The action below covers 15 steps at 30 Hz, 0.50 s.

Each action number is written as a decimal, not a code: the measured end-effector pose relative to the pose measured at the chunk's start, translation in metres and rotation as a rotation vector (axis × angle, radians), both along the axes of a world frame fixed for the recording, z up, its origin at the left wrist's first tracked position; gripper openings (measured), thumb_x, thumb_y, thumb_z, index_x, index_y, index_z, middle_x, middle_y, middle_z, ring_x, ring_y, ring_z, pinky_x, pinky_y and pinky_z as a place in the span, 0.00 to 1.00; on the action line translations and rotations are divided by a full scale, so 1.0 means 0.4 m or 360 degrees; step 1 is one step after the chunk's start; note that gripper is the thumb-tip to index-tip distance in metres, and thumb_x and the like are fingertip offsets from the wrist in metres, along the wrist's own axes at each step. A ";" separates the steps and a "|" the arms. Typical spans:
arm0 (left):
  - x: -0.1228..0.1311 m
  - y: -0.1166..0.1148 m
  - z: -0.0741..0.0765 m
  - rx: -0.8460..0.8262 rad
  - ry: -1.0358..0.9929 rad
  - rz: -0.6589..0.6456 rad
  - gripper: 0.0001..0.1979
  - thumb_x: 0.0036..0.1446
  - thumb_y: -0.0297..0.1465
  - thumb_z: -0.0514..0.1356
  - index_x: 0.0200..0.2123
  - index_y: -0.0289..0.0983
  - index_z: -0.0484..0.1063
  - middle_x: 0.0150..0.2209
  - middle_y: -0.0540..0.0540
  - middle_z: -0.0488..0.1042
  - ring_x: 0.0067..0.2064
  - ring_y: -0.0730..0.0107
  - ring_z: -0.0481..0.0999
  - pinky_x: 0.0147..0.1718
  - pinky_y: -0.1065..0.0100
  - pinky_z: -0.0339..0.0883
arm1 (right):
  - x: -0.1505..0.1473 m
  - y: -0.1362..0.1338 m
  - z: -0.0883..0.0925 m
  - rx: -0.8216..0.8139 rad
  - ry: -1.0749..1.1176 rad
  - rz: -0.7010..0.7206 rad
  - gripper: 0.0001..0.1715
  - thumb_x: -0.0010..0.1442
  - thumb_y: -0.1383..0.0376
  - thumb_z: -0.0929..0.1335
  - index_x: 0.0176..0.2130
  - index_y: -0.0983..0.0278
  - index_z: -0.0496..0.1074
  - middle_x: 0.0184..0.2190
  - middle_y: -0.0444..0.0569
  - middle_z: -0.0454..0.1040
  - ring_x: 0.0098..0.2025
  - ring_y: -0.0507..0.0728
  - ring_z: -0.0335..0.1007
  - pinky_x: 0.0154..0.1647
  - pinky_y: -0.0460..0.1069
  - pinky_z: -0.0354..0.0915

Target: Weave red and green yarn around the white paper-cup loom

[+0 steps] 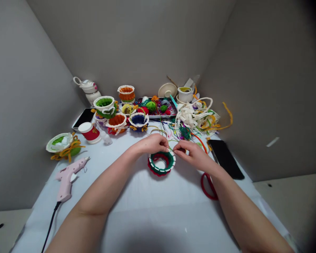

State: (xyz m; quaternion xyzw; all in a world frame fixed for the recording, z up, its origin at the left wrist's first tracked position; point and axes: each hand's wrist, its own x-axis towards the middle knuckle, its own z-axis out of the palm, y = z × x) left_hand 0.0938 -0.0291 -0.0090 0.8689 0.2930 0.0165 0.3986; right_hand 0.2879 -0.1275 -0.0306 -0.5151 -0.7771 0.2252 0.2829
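Note:
A small yarn-woven basket [171, 164], dark green and red with white tabs round its rim, stands on the white-covered table in front of me. My left hand [156, 143] is closed, its fingers pinching at the basket's far rim. At the rim's right side, my right hand [189, 153] has thumb and forefinger pressed together. A thin green strand [171, 141] seems to run between the two hands; what exactly the right fingertips pinch is too small to make out. Red-handled scissors [209, 196] lie under my right forearm.
Finished woven baskets [104, 105] crowd the back left beside a red paper cup [90, 133]. A pink glue gun [68, 179] with a cord lies left. Behind are a yarn tray [158, 116], tangled white lace [188, 116] and a white bottle [92, 96]. A black phone [225, 158] lies right.

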 end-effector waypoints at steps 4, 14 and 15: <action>0.001 -0.002 -0.006 0.0002 -0.0005 -0.0009 0.10 0.52 0.33 0.60 0.34 0.33 0.76 0.30 0.48 0.76 0.31 0.73 0.70 0.31 0.73 0.60 | -0.011 -0.009 0.005 0.0123 -0.0024 -0.0007 0.08 0.64 0.64 0.65 0.33 0.63 0.72 0.30 0.48 0.73 0.33 0.54 0.66 0.36 0.49 0.59; -0.007 0.004 -0.002 -0.0027 0.0004 -0.0038 0.09 0.51 0.32 0.60 0.33 0.33 0.75 0.30 0.48 0.75 0.31 0.73 0.70 0.30 0.73 0.60 | 0.017 -0.020 0.020 0.0112 -0.0114 0.0203 0.09 0.65 0.64 0.64 0.37 0.62 0.74 0.33 0.51 0.74 0.37 0.57 0.67 0.40 0.52 0.60; -0.008 0.004 -0.001 -0.0034 -0.0002 -0.0044 0.09 0.51 0.32 0.59 0.33 0.33 0.75 0.30 0.48 0.75 0.31 0.73 0.70 0.30 0.73 0.60 | 0.018 -0.018 0.017 0.0101 -0.0106 0.0202 0.10 0.65 0.64 0.64 0.37 0.62 0.74 0.33 0.51 0.74 0.36 0.57 0.67 0.40 0.51 0.61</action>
